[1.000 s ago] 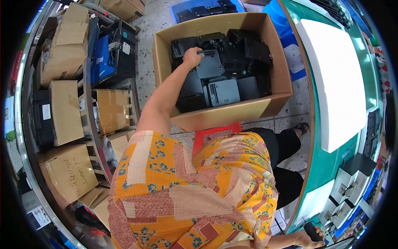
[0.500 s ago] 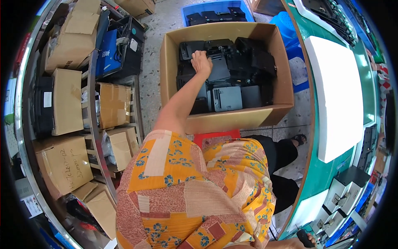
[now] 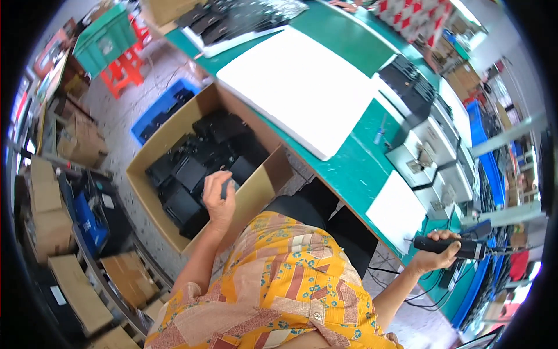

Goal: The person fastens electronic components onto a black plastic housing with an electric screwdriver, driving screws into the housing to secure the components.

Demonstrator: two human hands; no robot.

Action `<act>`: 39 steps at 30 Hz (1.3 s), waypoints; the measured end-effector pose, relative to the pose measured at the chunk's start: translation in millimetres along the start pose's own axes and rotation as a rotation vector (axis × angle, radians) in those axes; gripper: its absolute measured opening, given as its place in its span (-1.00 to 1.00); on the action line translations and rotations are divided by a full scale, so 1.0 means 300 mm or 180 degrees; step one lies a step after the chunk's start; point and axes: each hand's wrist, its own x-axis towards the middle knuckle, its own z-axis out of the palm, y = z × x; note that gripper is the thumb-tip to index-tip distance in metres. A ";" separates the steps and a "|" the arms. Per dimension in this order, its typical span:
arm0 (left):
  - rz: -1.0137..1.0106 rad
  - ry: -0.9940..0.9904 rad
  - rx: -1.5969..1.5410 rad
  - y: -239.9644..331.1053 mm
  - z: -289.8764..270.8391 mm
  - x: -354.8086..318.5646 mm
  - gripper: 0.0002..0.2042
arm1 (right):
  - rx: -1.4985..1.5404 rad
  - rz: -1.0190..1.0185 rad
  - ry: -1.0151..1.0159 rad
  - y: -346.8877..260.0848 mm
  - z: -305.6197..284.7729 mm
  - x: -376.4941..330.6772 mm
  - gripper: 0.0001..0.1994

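Observation:
My left hand [image 3: 220, 200] is over the near side of a cardboard box [image 3: 160, 216], fingers curled round a dark grey piece [image 3: 226, 187]. Only a bit of that piece shows, so its kind is unclear. Inside the box lie several black plastic casings [image 3: 190, 173], heaped at different angles. My right hand [image 3: 435, 257] is closed round a black electric screwdriver [image 3: 444, 246] above the near right part of the green workbench [image 3: 360, 180]. Its thin bit points left.
A white foam sheet [image 3: 302, 87] and a smaller white sheet [image 3: 396, 212] lie on the bench. White-and-black fixtures [image 3: 421, 152] stand at right. Beyond the box is a blue bin [image 3: 165, 107]. Cartons [image 3: 81, 291] fill the left shelves; loose cables [image 3: 427, 299] hang near my right arm.
The view has swung right toward the bench. My left hand has come back from the casings to the box's near side with a dark piece. My right hand with the screwdriver shows fully.

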 end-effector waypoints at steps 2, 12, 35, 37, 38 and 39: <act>0.0295 0.0227 -0.0096 0.104 -0.009 0.106 -0.78 | 0.0149 0.0034 -0.0078 -0.003 -0.011 -0.017 -0.55; 0.1264 -0.0290 0.0256 0.359 0.191 0.564 -0.70 | 0.0199 -0.0218 -0.0142 -0.007 -0.067 -0.019 -0.49; -0.3199 -0.1328 -0.0279 0.364 0.228 0.428 -0.38 | 0.0972 0.0581 -0.0230 -0.031 -0.015 -0.016 -0.33; -0.2843 -0.1632 -0.0167 0.417 0.267 0.452 -0.48 | 0.1213 0.0566 0.0000 -0.031 -0.023 -0.026 -0.31; -0.2867 -0.1714 -0.0319 0.446 0.272 0.461 -0.53 | 0.1031 0.0417 0.0034 -0.037 -0.037 -0.027 -0.30; -0.2957 -0.1695 -0.0387 0.426 0.265 0.453 -0.57 | 0.1049 0.0421 0.0033 -0.045 -0.039 -0.029 -0.31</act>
